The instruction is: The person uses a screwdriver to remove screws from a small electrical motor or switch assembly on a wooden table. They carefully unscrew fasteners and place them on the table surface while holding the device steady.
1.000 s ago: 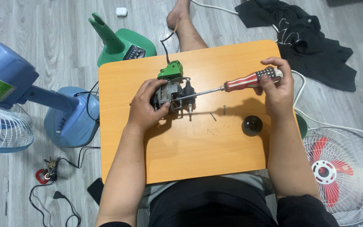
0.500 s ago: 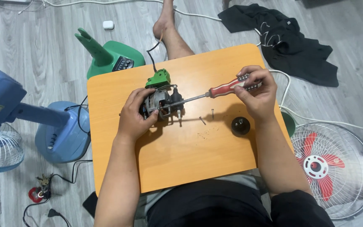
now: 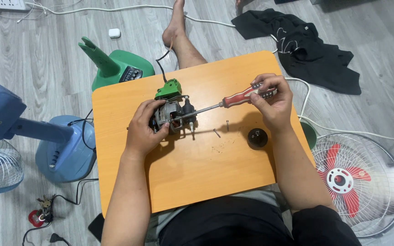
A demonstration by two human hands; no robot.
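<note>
My left hand [image 3: 144, 125] grips a small fan motor [image 3: 173, 115] with a green plastic piece on its far side, holding it down on the orange table [image 3: 197, 177]. My right hand [image 3: 272, 102] holds a red-handled screwdriver [image 3: 245, 95] by the handle, its shaft pointing left with the tip at the motor. Two loose screws [image 3: 222, 128] lie on the table just right of the motor. A round black knob [image 3: 257, 137] rests under my right wrist.
A green fan base [image 3: 117, 66] stands on the floor beyond the table's left corner. To the left is a blue fan [image 3: 33, 136]; a grille with red blades [image 3: 359, 182] lies at right. Black cloth [image 3: 306, 48] and white cables lie far right. A bare foot [image 3: 174, 25] rests beyond the table.
The view has shifted slightly, so everything sits a little lower and left in frame. Both hands keep the same grips, with the screwdriver tip still at the motor.
</note>
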